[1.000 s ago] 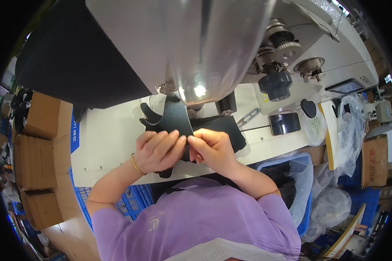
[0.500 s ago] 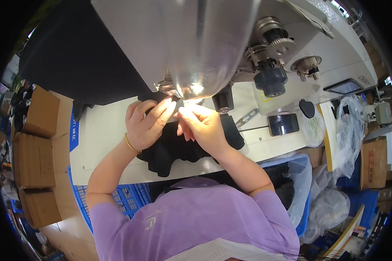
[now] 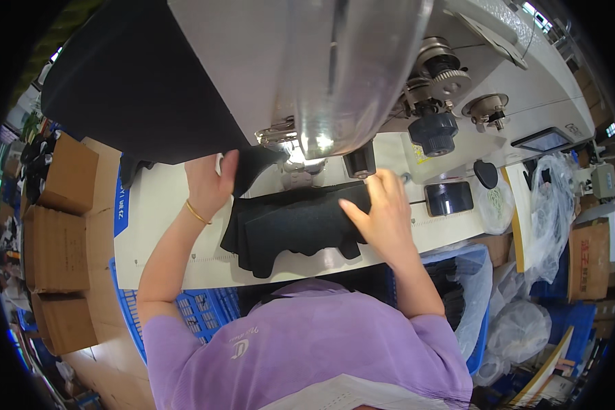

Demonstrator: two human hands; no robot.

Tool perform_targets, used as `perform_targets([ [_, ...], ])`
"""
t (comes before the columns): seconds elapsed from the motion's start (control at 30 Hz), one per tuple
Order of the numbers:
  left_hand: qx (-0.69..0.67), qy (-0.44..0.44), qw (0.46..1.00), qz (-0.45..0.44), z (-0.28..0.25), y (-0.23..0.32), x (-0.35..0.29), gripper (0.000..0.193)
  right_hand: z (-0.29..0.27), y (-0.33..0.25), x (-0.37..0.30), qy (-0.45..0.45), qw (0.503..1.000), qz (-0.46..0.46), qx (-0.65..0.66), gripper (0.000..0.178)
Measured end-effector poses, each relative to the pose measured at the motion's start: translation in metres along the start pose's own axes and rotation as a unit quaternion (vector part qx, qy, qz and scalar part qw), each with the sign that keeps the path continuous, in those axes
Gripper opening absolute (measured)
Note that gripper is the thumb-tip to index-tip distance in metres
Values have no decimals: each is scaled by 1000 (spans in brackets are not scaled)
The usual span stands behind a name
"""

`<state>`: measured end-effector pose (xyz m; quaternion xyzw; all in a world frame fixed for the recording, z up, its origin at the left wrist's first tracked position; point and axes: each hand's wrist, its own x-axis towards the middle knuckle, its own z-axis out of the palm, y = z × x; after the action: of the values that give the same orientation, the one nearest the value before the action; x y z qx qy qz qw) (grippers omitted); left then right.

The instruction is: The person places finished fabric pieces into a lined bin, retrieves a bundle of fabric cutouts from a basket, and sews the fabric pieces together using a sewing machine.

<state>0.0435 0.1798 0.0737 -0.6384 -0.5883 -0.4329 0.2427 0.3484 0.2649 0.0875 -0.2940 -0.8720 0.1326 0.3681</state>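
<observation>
A stack of black cut fabric pieces (image 3: 301, 229) lies on the white sewing machine table (image 3: 164, 232), its near edge wavy. Over its right end is my right hand (image 3: 388, 219), thumb apart from the bent fingers, nothing visibly gripped. To the left of the presser foot area (image 3: 301, 174), another black fabric piece (image 3: 256, 167) lies beside the thumb of my left hand (image 3: 208, 183). That hand has its thumb spread away from the fingers; the machine's dark panel hides some fingertips. The lit sewing machine head (image 3: 328, 82) stands above the work.
A phone (image 3: 449, 198) and a round black object (image 3: 485, 172) lie on the right of the table. Blue plastic baskets (image 3: 208, 311) stand below the front edge. Cardboard boxes (image 3: 61, 249) are stacked at left; clear plastic bags (image 3: 519, 328) hang and lie at right.
My hands have parted from beneath the needle area. The left moved left; the right moved right to the stack's end. The stack's top now shows more fully.
</observation>
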Motion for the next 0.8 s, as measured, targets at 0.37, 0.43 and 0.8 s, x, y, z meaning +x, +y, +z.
perform_targets([
  [0.37,-109,-31,944,-309,10,-23,-16,30,8,24,-16,-70,996,-41,-32,37],
  [0.43,-73,-30,957,-280,-13,-36,-13,29,-2,26,-8,-133,985,69,90,31],
  [0.8,-77,-199,977,24,-24,113,10,50,-15,-3,11,-179,949,45,257,24],
])
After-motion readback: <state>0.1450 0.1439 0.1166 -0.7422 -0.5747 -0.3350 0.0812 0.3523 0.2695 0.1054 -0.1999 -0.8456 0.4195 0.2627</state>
